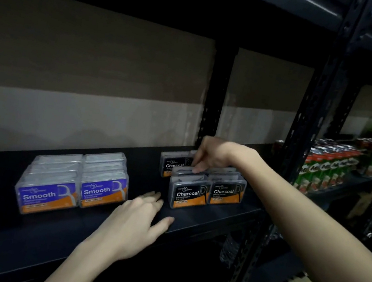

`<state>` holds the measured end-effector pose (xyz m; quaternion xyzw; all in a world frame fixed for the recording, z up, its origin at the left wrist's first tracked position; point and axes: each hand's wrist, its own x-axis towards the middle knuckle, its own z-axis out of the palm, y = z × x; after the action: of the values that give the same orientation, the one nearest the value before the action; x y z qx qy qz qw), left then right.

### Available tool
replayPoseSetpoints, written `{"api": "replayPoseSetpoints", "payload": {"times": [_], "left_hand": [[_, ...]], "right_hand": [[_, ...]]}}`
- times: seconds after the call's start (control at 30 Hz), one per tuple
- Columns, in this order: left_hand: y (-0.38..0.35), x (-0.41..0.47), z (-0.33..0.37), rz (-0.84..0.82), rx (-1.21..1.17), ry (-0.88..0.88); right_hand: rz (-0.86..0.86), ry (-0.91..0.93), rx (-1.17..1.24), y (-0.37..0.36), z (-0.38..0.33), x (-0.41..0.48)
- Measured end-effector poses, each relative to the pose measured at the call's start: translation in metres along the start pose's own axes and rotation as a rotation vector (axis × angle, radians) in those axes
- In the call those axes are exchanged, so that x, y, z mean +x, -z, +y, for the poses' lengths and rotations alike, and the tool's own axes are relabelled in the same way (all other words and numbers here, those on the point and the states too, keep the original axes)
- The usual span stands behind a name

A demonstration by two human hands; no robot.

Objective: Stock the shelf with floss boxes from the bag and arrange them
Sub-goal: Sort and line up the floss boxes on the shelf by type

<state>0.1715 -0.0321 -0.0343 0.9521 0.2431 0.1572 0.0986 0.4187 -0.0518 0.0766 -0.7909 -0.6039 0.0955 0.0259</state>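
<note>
A person stocks a dark metal shelf (pixel 41 234) with floss boxes. Two rows of purple "Smooth" boxes (pixel 74 183) stand side by side toward the shelf's left, labels facing the front edge. A cluster of black "Charcoal" boxes (pixel 205 193) stands well apart from them toward the right end: two at the front, side by side, with more lined up behind and one set further back on the left.

The left hand (pixel 134 225) lies near the front edge between the two groups, its grip released, with straight fingers pointing at the nearest black box and stopping just short of it. The right hand (pixel 212 155) reaches over the black cluster from the right, its fingers bent down onto the top of a box behind the front row. Blur hides whether that grip is clenched on the box or only touching it.

On the neighbouring rack to the right, green and red drink cans (pixel 331 165) fill a shelf.
</note>
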Motion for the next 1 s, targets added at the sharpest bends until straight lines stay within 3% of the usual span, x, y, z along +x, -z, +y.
{"api": "replayPoseSetpoints", "payload": {"times": [0.17, 0.5, 1.0], "left_hand": [[0.0, -0.001, 0.0, 0.005, -0.006, 0.001], [0.001, -0.001, 0.0, 0.014, -0.01, -0.006], [-0.001, -0.001, -0.001, 0.015, -0.012, -0.003]], "right_hand": [[0.107, 0.025, 0.122, -0.008, 0.003, 0.001], [0.204, 0.16, 0.053, -0.02, -0.006, 0.004], [0.302, 0.099, 0.04, -0.024, -0.01, 0.006]]}}
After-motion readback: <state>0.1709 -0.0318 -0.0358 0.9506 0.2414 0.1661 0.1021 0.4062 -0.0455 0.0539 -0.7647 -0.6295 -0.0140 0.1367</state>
